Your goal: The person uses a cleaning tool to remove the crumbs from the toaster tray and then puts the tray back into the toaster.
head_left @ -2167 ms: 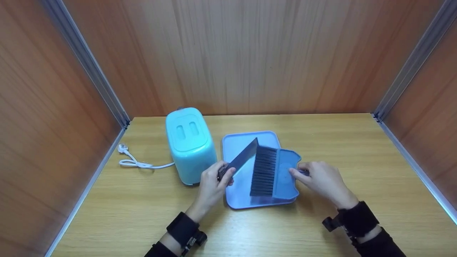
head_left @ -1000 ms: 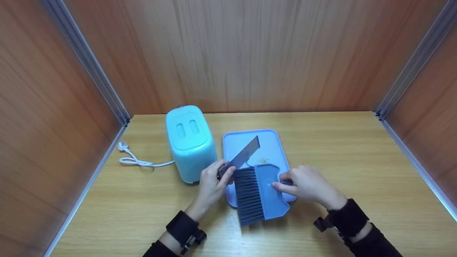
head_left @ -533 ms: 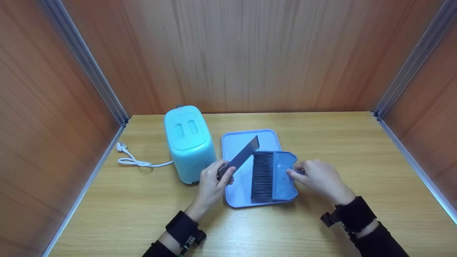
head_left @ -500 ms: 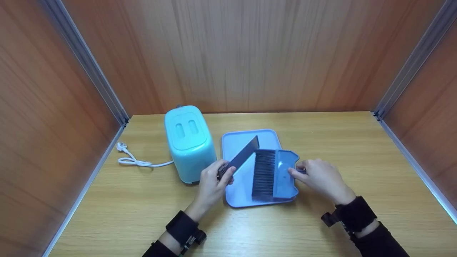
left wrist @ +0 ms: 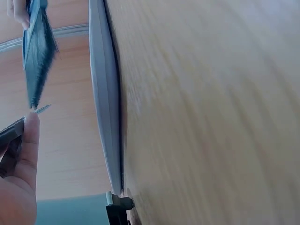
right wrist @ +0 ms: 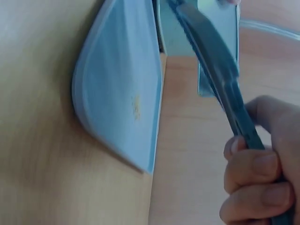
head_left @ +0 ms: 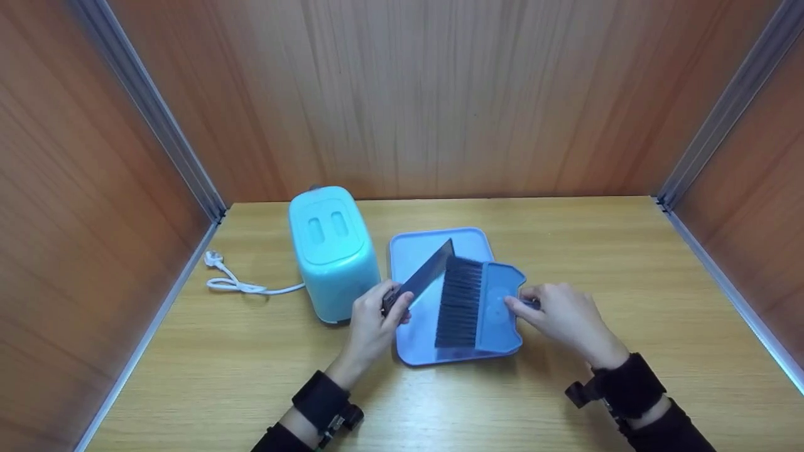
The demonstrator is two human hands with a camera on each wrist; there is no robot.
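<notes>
My left hand grips the dark handle of a broad-bladed knife, its blade raised at a slant above a light blue tray. In my right hand is the handle of a blue hand brush with dark bristles pointing left. The upper bristle tips meet or overlap the blade near its end; the left wrist view shows the bristles right at the blade. Fingers curl round the brush handle in the right wrist view. Yellowish crumbs lie on the tray there, hidden by the brush in the head view.
A turquoise toaster with a lid stands left of the tray, close to my left hand. Its white cord and plug lie further left on the wooden table. Wood panels enclose the back and both sides.
The brush swept down and left past the tray's near edge a second ago, then came back up and right to the blade. Lately it has tilted slightly. The knife has stayed nearly still.
</notes>
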